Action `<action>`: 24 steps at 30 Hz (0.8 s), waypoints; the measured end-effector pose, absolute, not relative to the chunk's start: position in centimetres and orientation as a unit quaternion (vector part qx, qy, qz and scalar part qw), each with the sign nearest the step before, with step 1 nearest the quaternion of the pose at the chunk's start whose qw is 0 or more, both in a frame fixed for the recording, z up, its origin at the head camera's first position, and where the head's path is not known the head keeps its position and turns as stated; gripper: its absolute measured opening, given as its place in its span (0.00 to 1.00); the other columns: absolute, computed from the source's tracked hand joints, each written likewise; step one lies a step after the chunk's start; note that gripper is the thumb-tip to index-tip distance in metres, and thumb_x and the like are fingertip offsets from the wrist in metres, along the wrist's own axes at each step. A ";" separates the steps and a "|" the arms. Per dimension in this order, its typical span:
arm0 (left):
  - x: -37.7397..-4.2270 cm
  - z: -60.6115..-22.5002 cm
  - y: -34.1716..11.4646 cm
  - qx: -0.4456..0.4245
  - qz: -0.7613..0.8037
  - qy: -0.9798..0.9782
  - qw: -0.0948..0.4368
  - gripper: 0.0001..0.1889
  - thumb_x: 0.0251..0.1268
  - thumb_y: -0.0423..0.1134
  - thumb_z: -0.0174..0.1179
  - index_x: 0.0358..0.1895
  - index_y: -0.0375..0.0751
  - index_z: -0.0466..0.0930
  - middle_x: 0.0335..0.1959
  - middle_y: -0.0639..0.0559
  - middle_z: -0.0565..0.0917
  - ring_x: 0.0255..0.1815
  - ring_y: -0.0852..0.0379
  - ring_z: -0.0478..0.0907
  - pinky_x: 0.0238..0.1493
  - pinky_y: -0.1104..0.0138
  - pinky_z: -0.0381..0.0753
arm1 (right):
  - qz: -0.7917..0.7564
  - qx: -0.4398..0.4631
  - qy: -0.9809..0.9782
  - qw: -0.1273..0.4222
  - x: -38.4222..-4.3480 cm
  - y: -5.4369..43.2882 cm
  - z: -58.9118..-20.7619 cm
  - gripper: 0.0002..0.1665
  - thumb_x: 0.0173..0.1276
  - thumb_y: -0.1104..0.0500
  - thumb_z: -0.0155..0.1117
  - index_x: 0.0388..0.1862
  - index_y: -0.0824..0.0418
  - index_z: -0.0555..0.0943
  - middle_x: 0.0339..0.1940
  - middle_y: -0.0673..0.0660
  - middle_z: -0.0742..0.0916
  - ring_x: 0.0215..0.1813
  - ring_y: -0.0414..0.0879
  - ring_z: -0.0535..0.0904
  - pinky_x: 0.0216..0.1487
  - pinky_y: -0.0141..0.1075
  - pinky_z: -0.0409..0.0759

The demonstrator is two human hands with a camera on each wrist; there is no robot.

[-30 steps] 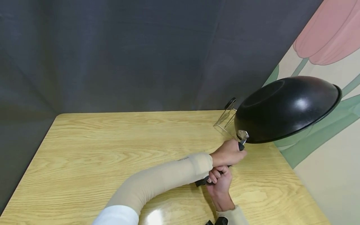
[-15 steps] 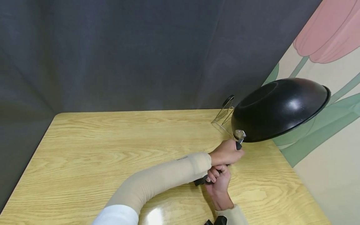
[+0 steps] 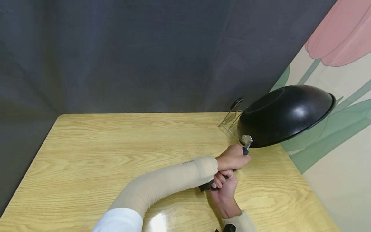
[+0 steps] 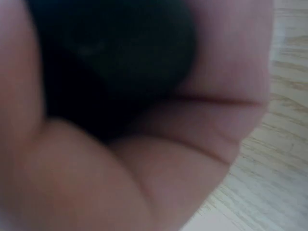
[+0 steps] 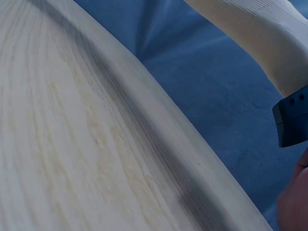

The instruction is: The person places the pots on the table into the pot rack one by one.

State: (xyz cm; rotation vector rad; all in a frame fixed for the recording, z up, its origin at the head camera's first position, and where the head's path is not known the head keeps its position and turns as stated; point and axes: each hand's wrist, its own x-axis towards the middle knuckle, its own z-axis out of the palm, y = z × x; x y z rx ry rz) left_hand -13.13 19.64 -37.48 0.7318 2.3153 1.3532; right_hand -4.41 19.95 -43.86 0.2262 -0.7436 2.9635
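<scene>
A black wok point(image 3: 285, 117) is held tilted above the table's right side, its rounded underside facing up and toward the viewer. My left hand point(image 3: 234, 157) grips its dark handle point(image 3: 245, 150) just below the metal bracket point(image 3: 247, 140). In the left wrist view, the fingers point(image 4: 168, 163) curl round a dark, blurred handle point(image 4: 120, 57). Lower down, beneath the left wrist, my right hand point(image 3: 226, 188) has its fingers wrapped round the handle's lower part, most of which is hidden by the left forearm. Only a sliver of the right hand point(image 5: 293, 202) enters the right wrist view.
A thin metal wire rack with a black-covered top point(image 3: 236, 103) stands at the back, partly behind the wok. The wood-grain table point(image 3: 121, 141) meets a dark curtain point(image 3: 139, 58) at the back. A flower-painted wall point(image 3: 342, 154) borders its right side.
The wok has shifted left, and its far rim has swung in from the right. Both hands have moved slightly left with it, keeping their hold on the handle.
</scene>
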 end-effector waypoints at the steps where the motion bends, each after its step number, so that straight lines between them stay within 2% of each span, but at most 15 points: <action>1: -13.1 -37.5 19.7 0.255 0.480 0.820 0.182 0.23 0.64 0.39 0.60 0.12 0.50 0.61 0.06 0.60 0.61 0.06 0.63 0.61 0.12 0.71 0.61 | 0.966 0.072 -0.245 0.040 -4.4 20.0 -43.8 0.22 0.60 0.67 0.49 0.18 0.56 0.48 0.12 0.47 0.50 0.15 0.38 0.46 0.21 0.29 0.41; 14: -12.7 -37.8 19.8 0.234 0.508 0.802 0.210 0.26 0.67 0.39 0.59 0.10 0.49 0.60 0.05 0.58 0.64 0.05 0.62 0.63 0.12 0.71 0.62 | 0.961 0.078 -0.263 0.021 -3.9 20.3 -43.9 0.22 0.61 0.66 0.47 0.18 0.57 0.47 0.12 0.47 0.50 0.16 0.39 0.45 0.21 0.29 0.40; 24: -13.0 -38.0 20.0 0.232 0.500 0.805 0.218 0.25 0.67 0.39 0.59 0.10 0.48 0.63 0.05 0.57 0.67 0.05 0.62 0.64 0.12 0.71 0.63 | 0.964 0.085 -0.252 0.023 -4.1 20.4 -43.9 0.22 0.62 0.66 0.47 0.19 0.57 0.47 0.12 0.47 0.51 0.16 0.39 0.46 0.21 0.28 0.41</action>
